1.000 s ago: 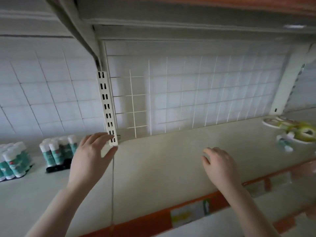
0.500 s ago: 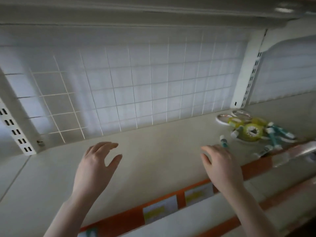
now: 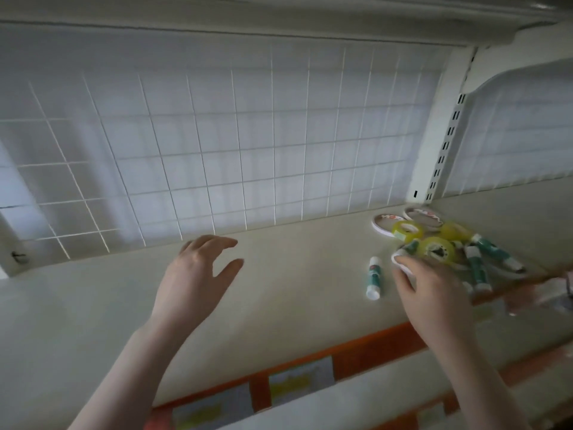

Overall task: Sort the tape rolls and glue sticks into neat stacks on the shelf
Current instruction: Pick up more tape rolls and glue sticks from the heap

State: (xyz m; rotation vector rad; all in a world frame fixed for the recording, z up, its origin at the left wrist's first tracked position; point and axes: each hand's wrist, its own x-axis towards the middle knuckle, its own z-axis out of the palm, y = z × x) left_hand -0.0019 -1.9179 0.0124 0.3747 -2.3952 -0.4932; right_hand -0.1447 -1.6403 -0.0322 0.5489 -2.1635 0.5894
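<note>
A first pick from the jumbled pile [image 3: 446,246] of tape rolls and glue sticks at the shelf's [image 3: 279,293] right end appears to be in hand. The right hand [image 3: 434,293] is laid at the pile's near edge; whether anything is gripped cannot be told. The left hand [image 3: 198,274] is held open, empty. One glue stick [image 3: 373,277] lies apart, easily taken; overlapping rolls may hinder lifting.
</note>
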